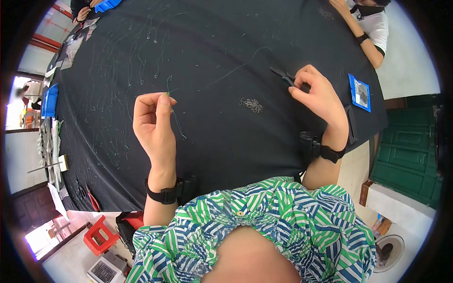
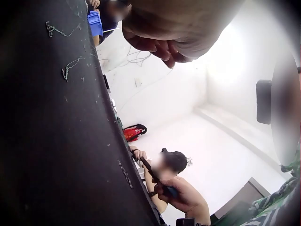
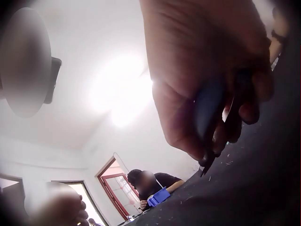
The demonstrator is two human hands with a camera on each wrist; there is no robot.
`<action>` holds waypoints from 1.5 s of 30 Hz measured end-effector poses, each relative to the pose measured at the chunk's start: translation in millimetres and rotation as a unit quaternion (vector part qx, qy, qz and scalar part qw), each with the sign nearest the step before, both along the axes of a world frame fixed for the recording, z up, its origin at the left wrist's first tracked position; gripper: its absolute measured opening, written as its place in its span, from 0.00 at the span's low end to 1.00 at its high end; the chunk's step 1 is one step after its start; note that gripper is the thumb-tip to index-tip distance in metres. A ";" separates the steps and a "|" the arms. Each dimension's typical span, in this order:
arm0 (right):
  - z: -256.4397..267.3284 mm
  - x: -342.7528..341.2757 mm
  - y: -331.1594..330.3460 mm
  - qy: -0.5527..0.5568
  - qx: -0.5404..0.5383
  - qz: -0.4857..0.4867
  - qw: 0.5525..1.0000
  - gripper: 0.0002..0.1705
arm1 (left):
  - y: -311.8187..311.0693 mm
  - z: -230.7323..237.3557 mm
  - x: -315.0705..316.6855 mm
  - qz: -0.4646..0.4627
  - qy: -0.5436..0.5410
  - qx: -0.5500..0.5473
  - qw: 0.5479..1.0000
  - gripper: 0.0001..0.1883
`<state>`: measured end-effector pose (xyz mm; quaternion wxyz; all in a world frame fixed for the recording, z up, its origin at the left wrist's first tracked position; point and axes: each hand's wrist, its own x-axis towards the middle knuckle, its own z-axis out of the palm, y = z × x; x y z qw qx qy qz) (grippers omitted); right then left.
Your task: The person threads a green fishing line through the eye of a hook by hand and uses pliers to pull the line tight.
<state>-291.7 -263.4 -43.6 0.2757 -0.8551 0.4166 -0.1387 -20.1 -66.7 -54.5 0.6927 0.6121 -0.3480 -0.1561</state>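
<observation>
In the head view the left hand [image 1: 157,125] pinches a thin green line [image 1: 177,123] between thumb and index finger above the black cloth; a small hook-like end shows above the fingertips. To the right, the right hand [image 1: 321,96] holds small dark scissors or snips [image 1: 283,75], its fingers curled round the handles and the tips pointing up and left. Between the hands lies a small pile of metal hooks [image 1: 251,105]. The right wrist view shows the right hand [image 3: 211,70] round the blue-grey handle [image 3: 209,106]. What the left hand [image 2: 176,28] holds is hidden in the left wrist view.
Lines with hooks [image 1: 130,70] are spread over the cloth's left part. A blue packet [image 1: 360,93] lies at the right; a blue tray [image 1: 50,100] stands at the left edge. Red-handled scissors [image 1: 93,200] lie lower left. Two people sit across the table.
</observation>
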 end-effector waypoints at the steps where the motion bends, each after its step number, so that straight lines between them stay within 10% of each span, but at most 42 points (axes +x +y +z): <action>1: -1.3 0.6 0.1 0.004 -0.004 0.011 1.000 0.12 | 0.1 0.0 -0.6 -0.004 0.002 0.004 1.000 0.05; 18: -5.3 13.6 9.8 0.041 -0.018 0.032 0.998 0.12 | -2.4 -1.4 -2.3 -0.050 0.012 0.005 0.999 0.03; 24: -12.3 14.5 10.2 0.087 -0.185 0.045 0.978 0.11 | -5.7 -4.3 -9.0 -0.104 -0.027 0.072 0.992 0.02; 27: -1.1 38.4 20.2 -0.071 -0.161 0.014 0.984 0.12 | -6.8 -3.9 -11.6 -0.140 -0.069 0.075 0.985 0.02; 31: 14.5 69.6 58.3 -0.321 0.320 0.123 0.883 0.19 | -5.1 5.6 -18.1 -0.192 -0.075 0.119 0.971 0.03; 34: 12.7 79.0 73.7 -0.276 0.435 0.144 0.845 0.18 | -5.2 3.8 -19.7 -0.199 -0.097 0.109 0.969 0.03; 45: -3.9 81.4 75.7 -0.256 0.250 0.157 0.921 0.06 | -4.4 10.7 -20.2 -0.212 -0.128 0.113 0.962 0.05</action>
